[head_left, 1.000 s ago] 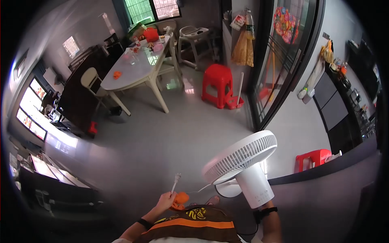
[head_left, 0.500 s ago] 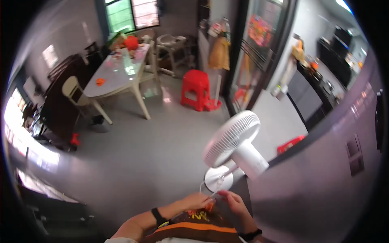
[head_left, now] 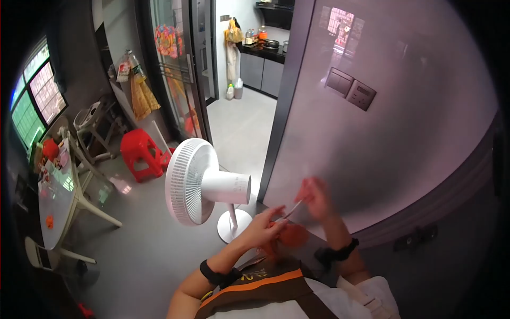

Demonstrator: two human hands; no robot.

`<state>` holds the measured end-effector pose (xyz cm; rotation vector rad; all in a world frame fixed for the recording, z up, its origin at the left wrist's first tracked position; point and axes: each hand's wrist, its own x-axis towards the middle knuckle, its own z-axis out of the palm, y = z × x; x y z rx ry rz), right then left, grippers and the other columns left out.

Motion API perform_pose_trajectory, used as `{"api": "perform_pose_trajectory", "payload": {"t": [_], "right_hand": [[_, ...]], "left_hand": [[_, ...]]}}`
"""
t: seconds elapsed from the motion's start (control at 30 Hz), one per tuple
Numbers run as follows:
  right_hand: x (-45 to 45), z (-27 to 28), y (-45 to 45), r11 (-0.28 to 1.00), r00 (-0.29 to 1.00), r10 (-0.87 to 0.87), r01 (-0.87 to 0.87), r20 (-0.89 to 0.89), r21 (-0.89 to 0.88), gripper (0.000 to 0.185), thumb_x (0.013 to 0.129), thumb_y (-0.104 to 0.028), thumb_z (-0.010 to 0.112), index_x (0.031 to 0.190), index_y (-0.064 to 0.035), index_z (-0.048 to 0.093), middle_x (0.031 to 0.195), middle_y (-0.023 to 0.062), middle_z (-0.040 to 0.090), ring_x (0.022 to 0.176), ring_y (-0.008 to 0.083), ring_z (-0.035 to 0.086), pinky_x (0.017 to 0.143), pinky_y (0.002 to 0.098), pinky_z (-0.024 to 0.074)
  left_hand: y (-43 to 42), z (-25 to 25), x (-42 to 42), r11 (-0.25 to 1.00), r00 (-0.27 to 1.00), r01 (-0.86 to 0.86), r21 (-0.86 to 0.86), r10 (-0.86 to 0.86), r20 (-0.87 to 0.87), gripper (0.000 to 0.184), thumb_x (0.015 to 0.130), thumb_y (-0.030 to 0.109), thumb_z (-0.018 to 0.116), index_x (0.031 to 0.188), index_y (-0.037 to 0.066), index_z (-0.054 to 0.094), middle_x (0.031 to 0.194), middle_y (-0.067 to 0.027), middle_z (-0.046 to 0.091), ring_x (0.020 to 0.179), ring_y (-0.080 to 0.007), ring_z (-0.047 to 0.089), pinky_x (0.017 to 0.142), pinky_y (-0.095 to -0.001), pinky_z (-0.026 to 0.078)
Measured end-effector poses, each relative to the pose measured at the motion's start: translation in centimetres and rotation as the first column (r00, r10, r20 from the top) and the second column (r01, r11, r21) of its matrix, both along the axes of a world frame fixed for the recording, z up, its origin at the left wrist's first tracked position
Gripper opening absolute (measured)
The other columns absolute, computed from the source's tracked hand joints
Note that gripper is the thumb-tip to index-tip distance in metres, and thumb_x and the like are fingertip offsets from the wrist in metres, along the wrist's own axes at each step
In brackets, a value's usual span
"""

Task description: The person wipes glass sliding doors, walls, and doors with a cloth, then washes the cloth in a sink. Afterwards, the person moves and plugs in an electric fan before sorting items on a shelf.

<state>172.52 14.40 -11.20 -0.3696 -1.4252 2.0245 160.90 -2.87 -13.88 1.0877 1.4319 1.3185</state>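
A thin whitish cord [head_left: 294,209] runs between my two hands above the front of my dark apron. My left hand [head_left: 262,227] is closed on its lower end, fingers curled. My right hand [head_left: 314,198], slightly smeared by motion, is higher and pinches the upper end. Just beyond my left hand stands a white pedestal fan [head_left: 194,183], its round base [head_left: 227,227] on the floor. The cord's far ends are hidden by my hands. An orange object [head_left: 292,235] shows below my hands; its kind is unclear.
On the right, a glossy wall carries a switch and socket panel [head_left: 350,89]. A doorway beyond the fan opens to a kitchen counter [head_left: 260,70]. To the left are a red stool [head_left: 142,154], a dining table [head_left: 56,204] and a high chair [head_left: 95,130].
My view has swung to the right, so the wall panel is nearer the middle and the fan lies further left. My right hand has risen away from my left, with the cord stretched between them.
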Motion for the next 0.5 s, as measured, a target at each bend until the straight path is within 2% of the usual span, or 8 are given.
{"api": "perform_pose_trajectory", "payload": {"t": [0.03,0.1,0.2,0.27,0.33,0.37,0.43,0.5], "right_hand": [[0.1,1.4,2.8,0.981,0.980,-0.195,0.195,-0.035,0.017,0.026,0.096,-0.024,0.045,0.080,-0.0044,0.051,0.059,0.0015,0.044,0.052,0.0131,0.046,0.071,0.0313,0.0485],[0.3,3.8,10.0,0.917,0.903,-0.400,0.394,-0.158,-0.066,0.029,0.096,-0.025,0.045,0.080,-0.0031,0.052,0.053,0.0005,0.040,0.044,0.0143,0.042,0.053,0.0330,0.0497],[-0.9,7.0,17.9,0.727,0.754,-0.657,0.636,-0.004,0.260,0.034,0.095,-0.031,0.047,0.078,-0.0019,0.054,0.053,0.0021,0.044,0.047,0.0155,0.048,0.053,0.0337,0.0495],[-1.5,7.9,20.8,0.640,0.682,-0.730,0.654,0.051,0.403,0.037,0.094,-0.032,0.049,0.076,-0.0014,0.055,0.054,0.0041,0.047,0.049,0.0166,0.052,0.053,0.0338,0.0491],[-2.2,9.1,22.2,0.329,0.413,-0.905,0.528,0.102,0.783,0.037,0.092,-0.034,0.050,0.076,-0.0010,0.058,0.063,0.0116,0.059,0.062,0.0258,0.062,0.057,0.0387,0.0495],[-2.4,9.1,23.0,0.330,0.413,-0.905,0.531,0.102,0.780,0.037,0.092,-0.034,0.050,0.076,-0.0010,0.058,0.063,0.0116,0.059,0.062,0.0258,0.062,0.057,0.0387,0.0495],[-2.8,8.7,24.3,-0.042,0.206,-0.972,0.304,-0.109,0.952,0.037,0.090,-0.035,0.050,0.077,-0.0026,0.061,0.074,0.0161,0.064,0.074,0.0350,0.064,0.063,0.0436,0.0496],[-3.1,8.6,24.5,-0.057,0.200,-0.972,0.296,-0.120,0.953,0.036,0.090,-0.035,0.050,0.077,-0.0031,0.062,0.076,0.0165,0.065,0.076,0.0371,0.063,0.065,0.0459,0.0490]], "left_hand": [[0.7,-1.9,-0.8,0.977,0.918,-0.059,0.206,0.134,-0.372,0.049,0.090,0.024,0.058,0.133,0.005,0.045,0.097,-0.0112,0.063,0.081,-0.0170,0.060,0.075,-0.0287,0.048],[0.7,-2.5,-2.0,0.982,0.927,-0.039,0.184,0.104,-0.360,0.047,0.090,0.025,0.058,0.131,0.005,0.047,0.102,-0.0117,0.061,0.085,-0.0170,0.059,0.078,-0.0291,0.048],[-0.3,-3.6,-3.4,0.997,0.951,-0.045,0.058,0.061,-0.302,0.043,0.090,0.026,0.058,0.126,0.004,0.052,0.106,-0.0137,0.062,0.095,-0.0230,0.062,0.082,-0.0324,0.049],[-1.7,-5.3,-4.1,0.992,0.967,-0.072,-0.107,0.043,-0.253,0.037,0.090,0.025,0.057,0.119,0.004,0.057,0.099,-0.0117,0.065,0.085,-0.0189,0.064,0.078,-0.0306,0.050],[-3.6,-6.2,-4.6,0.974,0.972,-0.127,-0.186,0.085,-0.218,0.032,0.090,0.024,0.057,0.114,0.002,0.061,0.094,-0.0100,0.066,0.078,-0.0155,0.064,0.074,-0.0284,0.051],[-4.5,-7.4,-4.8,0.966,0.970,-0.181,-0.183,0.144,-0.196,0.032,0.089,0.022,0.057,0.113,0.000,0.061,0.096,-0.0114,0.066,0.086,-0.0152,0.061,0.078,-0.0291,0.049],[-6.5,-8.4,-5.3,0.936,0.959,-0.282,-0.212,0.274,-0.066,0.028,0.091,0.020,0.055,0.110,0.000,0.062,0.094,-0.0080,0.065,0.085,-0.0133,0.059,0.078,-0.0272,0.048],[-8.9,-10.9,-6.1,0.918,0.938,-0.341,-0.205,0.346,-0.010,0.027,0.091,0.018,0.055,0.109,-0.001,0.062,0.093,-0.0065,0.065,0.085,-0.0125,0.058,0.078,-0.0265,0.047]]}}
